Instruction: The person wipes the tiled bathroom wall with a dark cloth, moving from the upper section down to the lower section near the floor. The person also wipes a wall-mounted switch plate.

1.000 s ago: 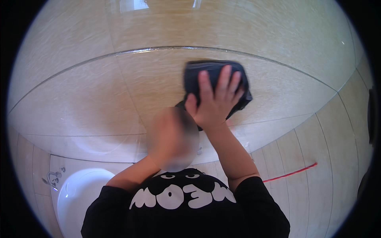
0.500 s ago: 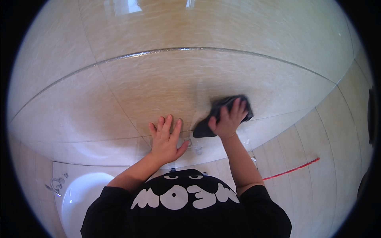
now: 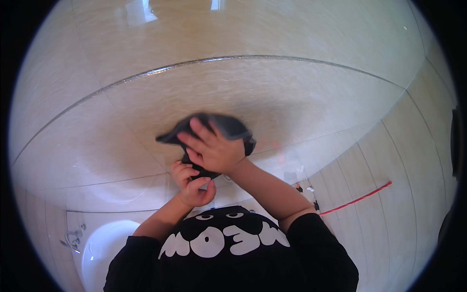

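Centre frame, the right hand [image 3: 214, 148] spreads its fingers over the cloth [image 3: 233, 126], left hand [image 3: 193, 189] curled below, grip unclear; flat, even pressure suits this wall [image 3: 301, 92].

Dark grey, soft fabric cloth [image 3: 232, 127]: middle covered by the bare right hand [image 3: 214, 150], edges smeared by blur.
Right palm: hidden, facing down onto the fabric.
Bare left hand [image 3: 194, 189]: fingers curled at the cloth's lower end; whether they pinch it cannot be told.
Glossy white, rounded basin [image 3: 104, 253]: cut off below, its right side behind a black sleeve [image 3: 134, 260].
Thin red cord [image 3: 357, 200]: near end hidden by the right sleeve.
Small objects [image 3: 311, 189] beside the right elbow: too tiny to identify.
Dark shape [image 3: 456, 141], far right: lost in the black rim.
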Demonstrator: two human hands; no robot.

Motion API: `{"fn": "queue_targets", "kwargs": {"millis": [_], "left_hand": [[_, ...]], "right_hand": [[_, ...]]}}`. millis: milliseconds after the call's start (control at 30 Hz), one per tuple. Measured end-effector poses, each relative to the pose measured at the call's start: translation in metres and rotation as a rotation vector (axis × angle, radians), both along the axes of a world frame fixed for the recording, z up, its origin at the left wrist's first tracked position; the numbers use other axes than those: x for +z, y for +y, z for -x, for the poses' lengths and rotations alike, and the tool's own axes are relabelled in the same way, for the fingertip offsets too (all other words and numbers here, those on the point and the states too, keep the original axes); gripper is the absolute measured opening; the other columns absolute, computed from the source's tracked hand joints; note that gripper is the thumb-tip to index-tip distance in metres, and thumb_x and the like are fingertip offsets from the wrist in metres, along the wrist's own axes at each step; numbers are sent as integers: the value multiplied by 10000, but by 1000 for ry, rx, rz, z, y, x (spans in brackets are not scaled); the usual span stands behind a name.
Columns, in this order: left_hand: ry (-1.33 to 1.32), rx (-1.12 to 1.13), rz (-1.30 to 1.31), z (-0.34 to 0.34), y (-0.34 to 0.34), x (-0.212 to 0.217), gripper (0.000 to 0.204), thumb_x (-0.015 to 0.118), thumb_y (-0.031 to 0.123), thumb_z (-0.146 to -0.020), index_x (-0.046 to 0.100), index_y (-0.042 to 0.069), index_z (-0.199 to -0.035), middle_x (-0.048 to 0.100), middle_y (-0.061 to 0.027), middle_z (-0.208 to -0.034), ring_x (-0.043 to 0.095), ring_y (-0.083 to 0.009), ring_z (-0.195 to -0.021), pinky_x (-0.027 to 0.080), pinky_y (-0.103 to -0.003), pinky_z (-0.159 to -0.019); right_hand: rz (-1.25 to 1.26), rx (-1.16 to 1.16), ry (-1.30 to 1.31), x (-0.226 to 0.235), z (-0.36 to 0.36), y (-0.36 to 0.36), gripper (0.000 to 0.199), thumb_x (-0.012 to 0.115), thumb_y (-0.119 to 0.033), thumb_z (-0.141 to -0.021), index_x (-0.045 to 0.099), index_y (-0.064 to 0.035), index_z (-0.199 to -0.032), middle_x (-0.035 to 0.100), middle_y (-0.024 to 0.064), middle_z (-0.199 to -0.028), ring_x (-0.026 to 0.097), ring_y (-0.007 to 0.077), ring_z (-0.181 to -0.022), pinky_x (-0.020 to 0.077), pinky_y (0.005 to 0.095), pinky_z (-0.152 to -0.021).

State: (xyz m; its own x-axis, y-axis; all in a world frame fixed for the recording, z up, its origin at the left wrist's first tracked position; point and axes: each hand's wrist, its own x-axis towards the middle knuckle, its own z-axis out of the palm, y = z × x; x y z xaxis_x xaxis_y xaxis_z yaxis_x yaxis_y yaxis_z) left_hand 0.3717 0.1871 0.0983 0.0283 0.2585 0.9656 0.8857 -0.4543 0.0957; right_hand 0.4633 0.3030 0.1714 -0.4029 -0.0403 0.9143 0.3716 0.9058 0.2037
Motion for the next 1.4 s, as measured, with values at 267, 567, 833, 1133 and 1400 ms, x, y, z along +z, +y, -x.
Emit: {"fn": "queue_targets", "kwargs": {"millis": [267, 567, 833, 1133, 1400], "left_hand": [[80, 22, 51, -16, 10, 30, 341, 706, 136, -672, 599, 207, -987, 532, -68, -1072, 502, -305, -1069, 293, -520, -1020], [183, 313, 270, -47, 43, 17, 733, 648, 340, -794, 398, -13, -1386, 324, -240, -1480, 224, -424, -1406, 25, -579, -1131], [53, 304, 147, -51, 60, -3, 766, 567, 432, -872, 341, -50, -1423, 300, -254, -1503, 203, -412, -1432, -5, -564, -1147], [107, 358, 111, -44, 60, -2, 484, 590, 339, -848, 589, 94, -1266, 421, -164, -1438, 266, -379, -1413, 50, -528, -1163], [242, 505, 125, -42, 63, -2, 375, 601, 242, -794, 677, 159, -1152, 377, -155, -1450, 211, -397, -1426, 39, -544, -1155]], "right_hand": [[67, -122, 174, -121, -86, 77, 349, 682, -438, -729, 698, -315, -1056, 485, 72, -1418, 480, 340, -1242, 419, 487, -959], [119, -267, 406, 4, -117, 107, 601, 480, -434, -878, 484, -77, -1361, 323, 320, -1475, 253, 542, -1364, 166, 657, -1047], [25, -193, 225, 55, -77, 67, 540, 566, -435, -792, 570, -315, -1318, 460, 69, -1456, 427, 324, -1305, 326, 481, -957], [152, 152, -123, -71, -99, 78, 389, 707, -339, -747, 677, -319, -1134, 480, -32, -1410, 592, 197, -1102, 539, 395, -802], [99, -264, 92, -102, -187, 156, 517, 629, -485, -777, 594, -288, -1254, 365, 198, -1484, 404, 461, -1273, 286, 629, -1022]]}}
